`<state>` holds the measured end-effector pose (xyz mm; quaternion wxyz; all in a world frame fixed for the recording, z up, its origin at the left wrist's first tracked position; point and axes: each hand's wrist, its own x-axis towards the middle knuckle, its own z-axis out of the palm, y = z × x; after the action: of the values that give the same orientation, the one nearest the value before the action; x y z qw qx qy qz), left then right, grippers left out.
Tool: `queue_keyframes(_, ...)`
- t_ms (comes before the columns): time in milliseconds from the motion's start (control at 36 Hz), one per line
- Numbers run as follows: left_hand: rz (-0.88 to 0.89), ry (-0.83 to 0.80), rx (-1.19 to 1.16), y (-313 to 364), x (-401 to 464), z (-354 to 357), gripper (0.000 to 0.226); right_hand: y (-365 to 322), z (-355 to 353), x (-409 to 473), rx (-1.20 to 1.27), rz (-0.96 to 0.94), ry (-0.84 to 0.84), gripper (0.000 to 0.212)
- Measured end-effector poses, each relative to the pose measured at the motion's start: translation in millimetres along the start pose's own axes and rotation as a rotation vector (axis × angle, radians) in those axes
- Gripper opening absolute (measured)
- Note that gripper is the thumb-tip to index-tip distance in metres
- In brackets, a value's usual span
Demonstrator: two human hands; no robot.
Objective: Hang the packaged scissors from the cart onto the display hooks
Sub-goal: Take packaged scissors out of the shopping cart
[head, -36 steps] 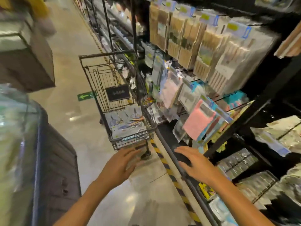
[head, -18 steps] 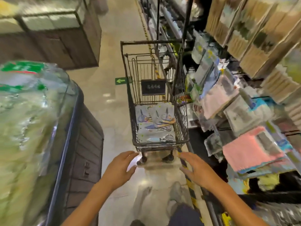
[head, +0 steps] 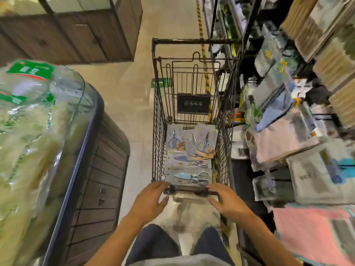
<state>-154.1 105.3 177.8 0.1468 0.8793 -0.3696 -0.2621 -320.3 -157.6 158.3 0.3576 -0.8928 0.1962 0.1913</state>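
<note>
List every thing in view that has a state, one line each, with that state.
left hand: fingers extended, fingertips at the cart's near rim, holding nothing.
right hand: fingers extended, fingertips at the near rim, holding nothing.
cart: upright in the aisle, beside the display.
packaged scissors: lying flat, overlapping, on the cart floor; none picked up.
display hooks: loaded with hanging packs; view blurred.

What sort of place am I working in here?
Most likely a supermarket aisle: a wire shopping cart holding packaged scissors, retail racks of hanging packaged goods on the right, and a display case of bagged produce on the left.
</note>
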Motion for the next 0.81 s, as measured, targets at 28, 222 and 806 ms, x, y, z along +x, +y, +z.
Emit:
queue_keyframes(28,-0.006,-0.01,-0.003,-1.8,6.7,-1.2,0.051,1.3,-0.7,5.4,0.0,0.011,-0.004,0.046)
queue_keyframes(222,0.017,-0.091,-0.061,-25.0,61.7,-11.6,0.05,1.6,-1.2,41.8,0.072,0.082,-0.009,0.044)
queue_keyframes(806,-0.168,-0.265,-0.146,-70.2,185.8,50.6,0.049,49.2,36.4,183.3,0.049,0.225,-0.114,0.05)
